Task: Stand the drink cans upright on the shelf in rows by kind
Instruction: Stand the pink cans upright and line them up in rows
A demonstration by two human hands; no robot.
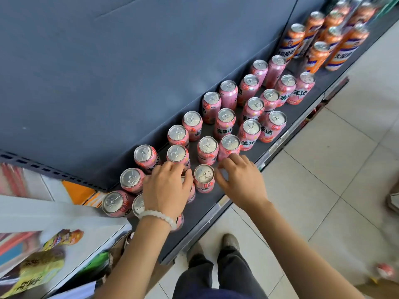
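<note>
- The pink cans [226, 124] stand upright on the dark shelf [207, 214], long axes vertical, silver pull-tab tops facing up — loosely lined in diagonal rows running from the near left end toward the far right.
- Further along the same shelf, the orange cans [317, 57] also stand upright in their own cluster, apart from the pink ones; the farthest of them are blurred.
- The left hand [167, 188] lies over the near-left group of pink cans, fingers bent down around a can beneath the palm; the can itself is mostly hidden, so whether the fingers truly clasp it cannot be told.
- A white beaded bracelet [158, 215] circles the left wrist.
- The right hand [240, 182] is spread loosely, palm down, fingertips touching the side of one pink can [230, 145] near the shelf's front edge, thumb reaching toward another can [204, 178] that stands between the two hands.
- The cans are smooth, glossy metal cylinders with printed labels; the shelf is matt with a dark back panel [129, 72] — the floor [334, 169] beside it is pale tile.
</note>
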